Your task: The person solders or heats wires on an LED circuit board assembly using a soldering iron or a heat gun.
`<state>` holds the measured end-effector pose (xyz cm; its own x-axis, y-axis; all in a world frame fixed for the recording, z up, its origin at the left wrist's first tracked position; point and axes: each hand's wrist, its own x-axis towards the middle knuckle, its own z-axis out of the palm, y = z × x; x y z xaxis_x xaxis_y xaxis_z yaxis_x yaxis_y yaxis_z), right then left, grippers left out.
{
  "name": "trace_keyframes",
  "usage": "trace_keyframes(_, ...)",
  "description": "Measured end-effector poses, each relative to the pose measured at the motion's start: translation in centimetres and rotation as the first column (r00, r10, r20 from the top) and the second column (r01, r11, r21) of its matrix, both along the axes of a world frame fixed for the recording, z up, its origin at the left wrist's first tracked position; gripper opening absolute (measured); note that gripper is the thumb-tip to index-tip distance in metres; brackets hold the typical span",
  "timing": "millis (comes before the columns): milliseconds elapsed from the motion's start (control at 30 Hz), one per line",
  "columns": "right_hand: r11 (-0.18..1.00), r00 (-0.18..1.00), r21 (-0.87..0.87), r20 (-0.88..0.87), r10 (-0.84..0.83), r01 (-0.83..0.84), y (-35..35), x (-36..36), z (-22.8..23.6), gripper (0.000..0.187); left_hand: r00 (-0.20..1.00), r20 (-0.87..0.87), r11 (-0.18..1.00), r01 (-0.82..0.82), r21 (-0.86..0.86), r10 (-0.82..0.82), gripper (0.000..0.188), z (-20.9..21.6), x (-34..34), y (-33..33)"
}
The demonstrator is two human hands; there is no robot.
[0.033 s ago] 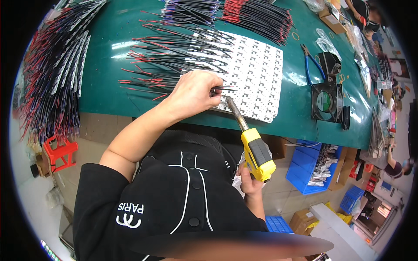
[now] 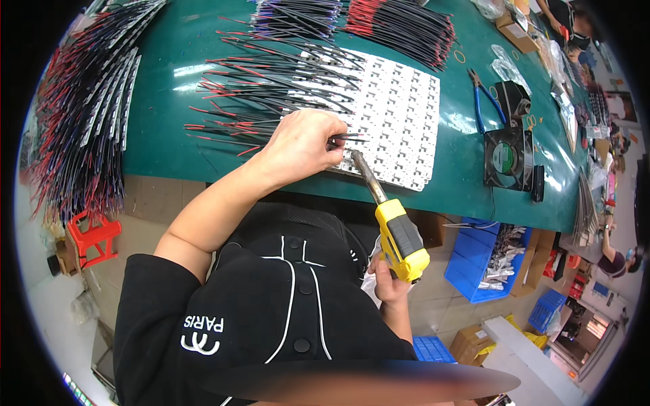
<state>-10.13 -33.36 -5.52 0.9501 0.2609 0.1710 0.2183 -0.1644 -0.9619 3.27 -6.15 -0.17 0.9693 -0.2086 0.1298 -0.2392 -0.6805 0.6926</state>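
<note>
Left hand (image 2: pixel 301 145) pinches wire pair (image 2: pixel 345 139) onto white panel (image 2: pixel 399 115); right hand (image 2: pixel 387 281), at 5 o'clock, grips yellow soldering iron (image 2: pixel 399 237). Likely mid-joint; next, tip must meet wire ends.

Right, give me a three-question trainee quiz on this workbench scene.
1. True or false: the right hand holds a yellow-handled soldering iron.
2. What does the left hand pinch? A) red and black wires B) blue pliers C) black fan
3. Fill in: the white panel lies on a ____ table.

Key: 1 true; 2 A; 3 green.
</note>
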Motion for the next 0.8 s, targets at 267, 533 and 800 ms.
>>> trace_keyframes(267,0.866,0.944,0.455,-0.326,-0.057,0.21,1.8,0.9,3.2,0.043,0.998,0.044,0.997,0.05,0.063,-0.053,0.014,0.1,0.4,0.3)
trace_keyframes(533,0.895,0.934,0.386,-0.348,-0.084,0.224,1.8,0.5,2.9,0.042,0.992,-0.014,0.99,0.125,-0.058,-0.126,0.012,-0.4,1.0,0.9)
trace_keyframes(800,0.892,0.949,0.428,-0.314,-0.003,0.144,1.8,0.3,2.8,0.039,0.99,-0.015,0.989,0.141,-0.041,-0.142,0.011,0.1,0.9,0.9)
